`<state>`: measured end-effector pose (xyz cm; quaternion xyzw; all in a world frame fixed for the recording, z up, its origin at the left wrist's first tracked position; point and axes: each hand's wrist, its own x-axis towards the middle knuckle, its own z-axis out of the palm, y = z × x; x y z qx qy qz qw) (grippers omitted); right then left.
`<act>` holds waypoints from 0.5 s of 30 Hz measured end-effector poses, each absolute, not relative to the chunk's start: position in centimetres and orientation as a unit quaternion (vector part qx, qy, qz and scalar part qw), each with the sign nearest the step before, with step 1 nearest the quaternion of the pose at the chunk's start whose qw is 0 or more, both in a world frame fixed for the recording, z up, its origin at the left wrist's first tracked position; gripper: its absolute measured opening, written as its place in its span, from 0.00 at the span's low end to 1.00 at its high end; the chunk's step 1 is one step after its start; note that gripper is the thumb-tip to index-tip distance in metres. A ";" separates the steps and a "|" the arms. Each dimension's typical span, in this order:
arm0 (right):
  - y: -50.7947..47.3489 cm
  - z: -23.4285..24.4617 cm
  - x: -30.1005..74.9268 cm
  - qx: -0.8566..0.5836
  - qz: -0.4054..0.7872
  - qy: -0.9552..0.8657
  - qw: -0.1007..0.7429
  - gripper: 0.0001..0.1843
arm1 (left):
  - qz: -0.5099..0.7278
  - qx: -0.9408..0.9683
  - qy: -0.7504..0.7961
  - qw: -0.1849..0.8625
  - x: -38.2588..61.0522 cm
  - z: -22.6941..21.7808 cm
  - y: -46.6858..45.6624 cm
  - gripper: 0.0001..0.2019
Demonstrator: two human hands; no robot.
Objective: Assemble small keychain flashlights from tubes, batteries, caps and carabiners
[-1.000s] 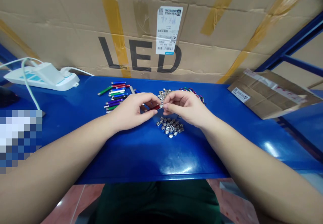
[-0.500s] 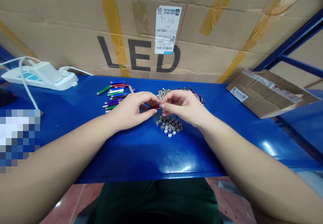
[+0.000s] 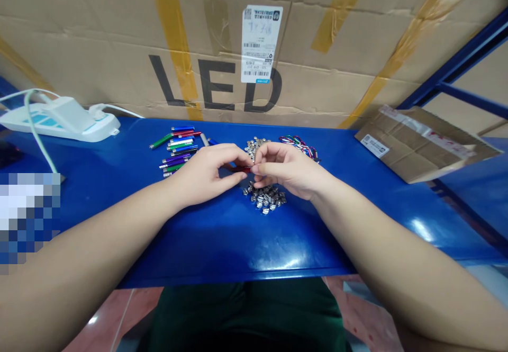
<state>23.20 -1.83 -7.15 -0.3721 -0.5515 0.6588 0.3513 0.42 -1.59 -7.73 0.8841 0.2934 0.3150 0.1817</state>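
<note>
Head cam, only view. Both my hands are up mid-table, fingertips meeting. Left hand point(image 3: 208, 174): gripping a thin red tube point(image 3: 243, 170) between thumb and fingers, most of it hidden behind them. Right hand point(image 3: 288, 169): thumb and fingertips pinched on the tube's right end. A small pale spot shows there, too small to tell if it's a separate part. Tube lies roughly level, above the blue table point(image 3: 222, 246); can't tell its clearance.

Around the hands: small silver parts point(image 3: 268, 199) heaped on the near side, just below my right fingers. Flat silvery discs point(image 3: 255, 143) piled on the far side, partly hidden by my fingers. Coloured metal loops point(image 3: 299, 143) in a bunch just beyond my right hand. Green, blue, purple, red and white tubes point(image 3: 178, 148) lie loose to the left, behind my left hand, some overlapping.

Further out: white power strip point(image 3: 99, 129) at far left, white adapter point(image 3: 73, 116) plugged in, pale cable point(image 3: 42, 140) looping over it. Small carton point(image 3: 420, 143) at right, tilted, beside a blue metal frame point(image 3: 468, 98). Big carton point(image 3: 119, 34) fills the back, "LED" in black, yellow tape, white label point(image 3: 260, 45). Dark green clothing point(image 3: 246, 315) on my lap, below the near edge.
</note>
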 end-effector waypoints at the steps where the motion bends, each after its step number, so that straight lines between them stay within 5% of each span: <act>1: -1.8 -7.2 23.2 -0.372 0.663 -0.548 0.350 0.19 | 0.316 0.885 0.292 0.181 0.4 -7.7 -1.6 0.06; 15: -1.7 -7.0 23.6 -0.363 0.592 -0.617 0.370 0.11 | 0.327 0.860 0.319 0.229 0.6 -7.8 -1.7 0.07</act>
